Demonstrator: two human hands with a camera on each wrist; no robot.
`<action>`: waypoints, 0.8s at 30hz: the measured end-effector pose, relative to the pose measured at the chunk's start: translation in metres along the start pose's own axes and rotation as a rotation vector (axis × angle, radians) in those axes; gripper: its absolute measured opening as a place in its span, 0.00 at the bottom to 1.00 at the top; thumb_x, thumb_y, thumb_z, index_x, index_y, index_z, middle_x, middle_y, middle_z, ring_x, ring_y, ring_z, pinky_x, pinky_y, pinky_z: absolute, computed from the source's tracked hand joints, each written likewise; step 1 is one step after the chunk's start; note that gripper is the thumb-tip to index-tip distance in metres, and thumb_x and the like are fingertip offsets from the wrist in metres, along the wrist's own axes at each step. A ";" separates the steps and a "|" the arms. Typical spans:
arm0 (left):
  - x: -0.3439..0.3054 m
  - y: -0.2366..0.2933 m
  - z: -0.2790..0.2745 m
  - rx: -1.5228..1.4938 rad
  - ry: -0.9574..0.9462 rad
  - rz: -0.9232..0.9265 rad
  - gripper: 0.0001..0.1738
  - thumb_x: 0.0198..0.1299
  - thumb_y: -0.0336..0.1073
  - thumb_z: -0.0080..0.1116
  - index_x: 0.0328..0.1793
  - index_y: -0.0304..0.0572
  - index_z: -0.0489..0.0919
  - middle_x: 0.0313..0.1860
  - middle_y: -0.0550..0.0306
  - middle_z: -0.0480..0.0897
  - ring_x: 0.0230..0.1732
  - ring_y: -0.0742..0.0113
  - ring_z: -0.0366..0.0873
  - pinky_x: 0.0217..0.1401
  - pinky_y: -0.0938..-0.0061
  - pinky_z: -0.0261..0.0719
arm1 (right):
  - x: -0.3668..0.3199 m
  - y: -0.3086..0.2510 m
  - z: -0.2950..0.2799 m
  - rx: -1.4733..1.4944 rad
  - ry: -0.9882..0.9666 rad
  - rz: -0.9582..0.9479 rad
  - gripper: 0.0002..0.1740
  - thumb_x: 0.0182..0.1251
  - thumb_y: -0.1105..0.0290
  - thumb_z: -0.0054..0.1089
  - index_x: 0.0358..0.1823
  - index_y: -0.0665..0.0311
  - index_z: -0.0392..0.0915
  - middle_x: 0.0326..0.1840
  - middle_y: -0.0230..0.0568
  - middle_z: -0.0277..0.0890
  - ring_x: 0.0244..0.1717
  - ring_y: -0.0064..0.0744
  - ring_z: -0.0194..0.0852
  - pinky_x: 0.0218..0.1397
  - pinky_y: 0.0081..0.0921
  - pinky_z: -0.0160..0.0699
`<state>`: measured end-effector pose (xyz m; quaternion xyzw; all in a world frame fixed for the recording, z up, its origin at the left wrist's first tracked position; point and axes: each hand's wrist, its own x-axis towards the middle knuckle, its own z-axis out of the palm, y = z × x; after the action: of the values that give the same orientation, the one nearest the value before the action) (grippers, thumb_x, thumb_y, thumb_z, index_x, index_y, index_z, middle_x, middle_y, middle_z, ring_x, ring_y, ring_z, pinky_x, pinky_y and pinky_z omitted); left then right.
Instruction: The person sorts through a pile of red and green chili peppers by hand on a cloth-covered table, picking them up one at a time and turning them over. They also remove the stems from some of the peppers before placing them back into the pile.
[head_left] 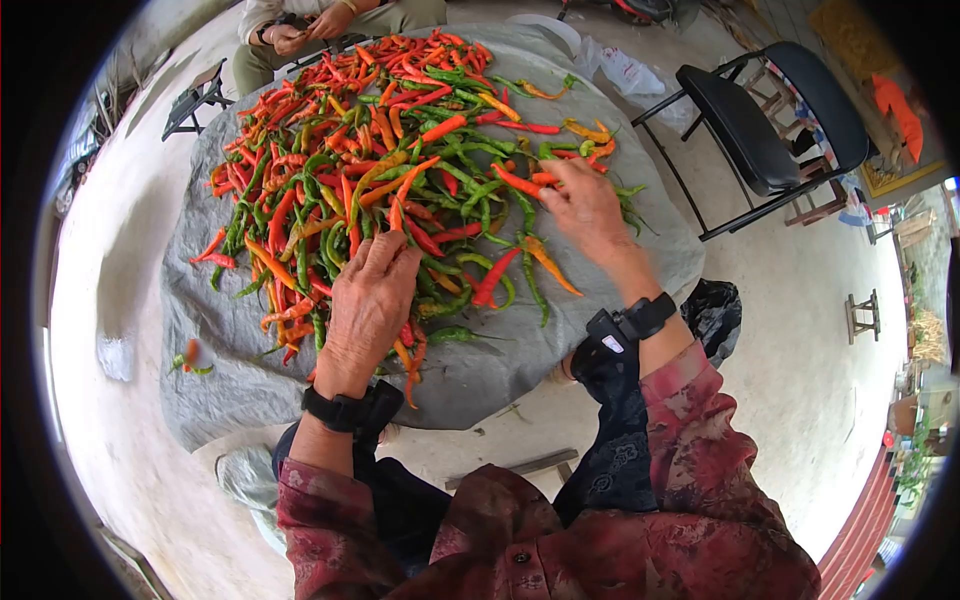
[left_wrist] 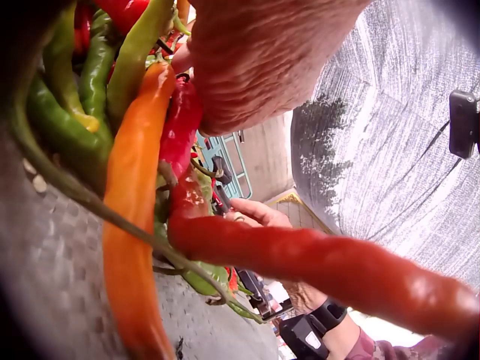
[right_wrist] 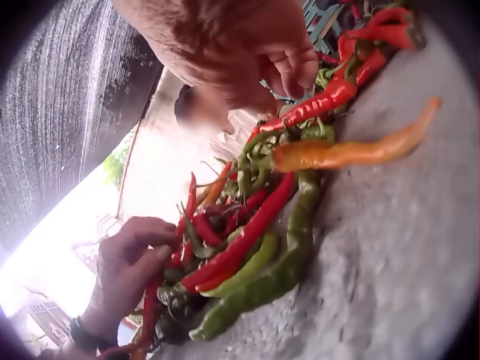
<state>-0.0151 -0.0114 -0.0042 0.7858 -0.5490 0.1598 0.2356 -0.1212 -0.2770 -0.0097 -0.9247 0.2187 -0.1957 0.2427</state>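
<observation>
A big heap of red, orange and green chili peppers [head_left: 400, 150] lies on a grey cloth [head_left: 230, 330]. My left hand [head_left: 385, 250] rests on the near side of the heap, its fingers curled down into the peppers. In the right wrist view this left hand [right_wrist: 139, 259] grips red peppers at their stem ends. My right hand [head_left: 553, 180] reaches to the heap's right edge, and its fingers [right_wrist: 296, 67] pinch a red pepper [right_wrist: 315, 105]. The left wrist view shows a long red pepper [left_wrist: 322, 266] and an orange one [left_wrist: 131, 225] right under my palm.
Another person [head_left: 300, 25] sits at the far edge of the cloth, hands together. A black folding chair [head_left: 760, 130] stands at the right, a black bag [head_left: 715, 310] lies by my right forearm, and a small stool [head_left: 195, 100] is at the far left. Bare concrete floor surrounds the cloth.
</observation>
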 end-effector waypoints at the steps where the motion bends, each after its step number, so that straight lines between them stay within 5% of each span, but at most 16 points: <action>1: 0.000 0.000 0.001 -0.006 0.005 -0.009 0.10 0.52 0.24 0.61 0.42 0.37 0.78 0.46 0.53 0.75 0.48 0.53 0.78 0.49 0.63 0.79 | -0.002 -0.004 0.009 -0.029 -0.044 -0.135 0.25 0.63 0.72 0.58 0.62 0.63 0.70 0.55 0.49 0.72 0.53 0.50 0.74 0.53 0.42 0.76; 2: 0.000 0.000 0.001 -0.012 0.011 -0.019 0.10 0.52 0.24 0.61 0.42 0.37 0.78 0.46 0.53 0.75 0.48 0.53 0.78 0.49 0.63 0.79 | -0.002 -0.007 0.017 -0.059 -0.088 -0.270 0.25 0.63 0.74 0.57 0.63 0.60 0.70 0.53 0.47 0.72 0.53 0.50 0.74 0.52 0.42 0.77; 6: -0.001 0.002 0.000 -0.032 0.005 -0.043 0.11 0.52 0.24 0.61 0.43 0.37 0.78 0.47 0.53 0.75 0.48 0.54 0.78 0.50 0.64 0.79 | 0.006 -0.017 0.038 -0.125 -0.084 -0.239 0.28 0.60 0.78 0.58 0.64 0.59 0.69 0.55 0.47 0.70 0.56 0.45 0.72 0.55 0.41 0.75; 12: -0.003 0.002 0.000 -0.028 -0.025 -0.008 0.11 0.51 0.25 0.61 0.43 0.37 0.78 0.48 0.53 0.75 0.48 0.54 0.77 0.49 0.64 0.79 | 0.027 -0.017 0.042 -0.371 -0.203 -0.158 0.21 0.58 0.75 0.58 0.56 0.56 0.73 0.40 0.44 0.75 0.43 0.49 0.77 0.45 0.44 0.77; 15: -0.007 0.000 0.001 -0.043 -0.037 -0.013 0.11 0.51 0.25 0.61 0.42 0.37 0.79 0.48 0.53 0.75 0.48 0.54 0.77 0.49 0.64 0.79 | 0.029 -0.015 0.033 -0.273 0.042 -0.233 0.18 0.58 0.73 0.58 0.52 0.55 0.74 0.32 0.43 0.74 0.36 0.47 0.78 0.39 0.42 0.76; 17: -0.008 0.000 0.000 -0.042 -0.045 -0.023 0.11 0.51 0.25 0.62 0.42 0.37 0.79 0.48 0.53 0.75 0.48 0.54 0.77 0.49 0.64 0.79 | 0.033 -0.017 0.018 -0.053 0.091 -0.029 0.16 0.58 0.70 0.58 0.49 0.55 0.75 0.31 0.47 0.77 0.34 0.50 0.78 0.38 0.45 0.76; 19: -0.008 0.001 0.000 -0.045 -0.054 -0.027 0.11 0.51 0.25 0.62 0.42 0.37 0.79 0.49 0.53 0.75 0.48 0.54 0.78 0.49 0.64 0.79 | 0.033 -0.004 0.007 0.027 0.110 -0.023 0.16 0.57 0.71 0.58 0.49 0.60 0.75 0.27 0.42 0.75 0.29 0.41 0.77 0.35 0.38 0.75; 22: -0.010 0.002 0.000 -0.031 -0.060 -0.016 0.11 0.50 0.25 0.62 0.42 0.37 0.79 0.49 0.53 0.75 0.48 0.54 0.77 0.49 0.64 0.79 | 0.029 0.021 -0.001 0.385 0.011 0.104 0.14 0.61 0.78 0.57 0.49 0.65 0.74 0.24 0.24 0.69 0.23 0.13 0.63 0.27 0.19 0.64; 24: -0.009 0.003 0.000 -0.023 -0.070 -0.028 0.12 0.50 0.25 0.62 0.42 0.37 0.79 0.49 0.53 0.75 0.49 0.54 0.77 0.50 0.63 0.79 | 0.026 0.033 -0.006 0.332 0.013 0.147 0.14 0.60 0.76 0.56 0.49 0.64 0.75 0.26 0.31 0.72 0.26 0.21 0.68 0.32 0.24 0.69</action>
<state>-0.0212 -0.0054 -0.0083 0.7957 -0.5478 0.1226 0.2276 -0.1128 -0.3182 -0.0153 -0.8520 0.2521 -0.2169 0.4043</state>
